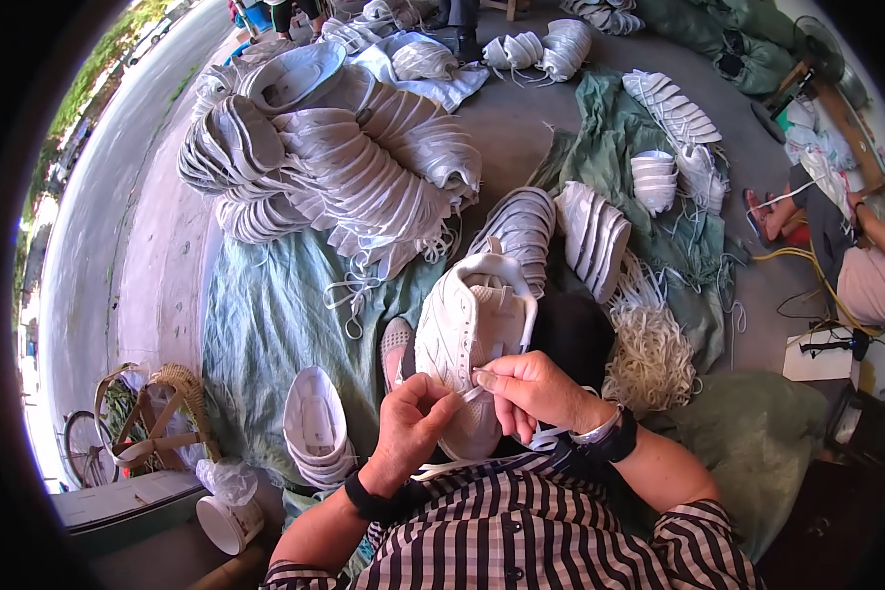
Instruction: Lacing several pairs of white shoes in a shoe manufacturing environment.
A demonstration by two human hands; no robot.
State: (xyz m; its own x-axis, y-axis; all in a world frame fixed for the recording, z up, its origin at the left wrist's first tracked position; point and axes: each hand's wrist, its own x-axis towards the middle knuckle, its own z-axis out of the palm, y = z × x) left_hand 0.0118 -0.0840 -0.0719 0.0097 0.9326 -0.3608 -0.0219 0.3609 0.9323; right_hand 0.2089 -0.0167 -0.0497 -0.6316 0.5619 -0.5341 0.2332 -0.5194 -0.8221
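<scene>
A white shoe upper rests on my lap with its open collar away from me and its toe towards my body. My left hand pinches a white shoelace at the lower eyelets. Close beside it, my right hand is closed on the same lace, thumb and forefinger pressed together. Part of the lace trails below my right hand. The fingers hide the exact eyelet where the lace passes. Both wrists wear dark bands.
A large pile of nested shoe uppers lies ahead on a green sheet. Loose laces are heaped at right. Stacked uppers stand at left, near a white bucket. Another person sits at far right.
</scene>
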